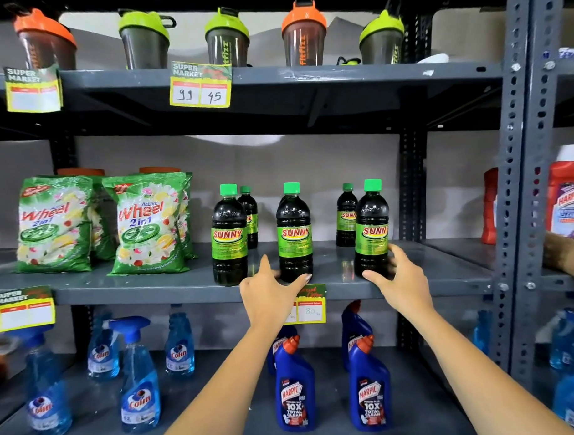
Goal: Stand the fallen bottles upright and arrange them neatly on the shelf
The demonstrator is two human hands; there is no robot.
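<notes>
A: Where are the bottles?

B: Five dark Sunny bottles stand upright on the middle shelf (151, 288), centre to right of the frame. Three are in front: the left front bottle (229, 235), the middle front bottle (294, 233) and the right front bottle (371, 229). Two stand behind: the left rear bottle (248, 215) and the right rear bottle (346, 215).

A: And the hands?

B: The left hand (270, 294) is spread at the base of the middle front bottle, thumb and fingers touching its foot. The right hand (400, 278) is cupped around the lower part of the right front bottle, thumb in front, fingers round its right side.

A: Anything beside them?

B: Green Wheel packets (146, 222) stand on the same shelf, to the left.
</notes>
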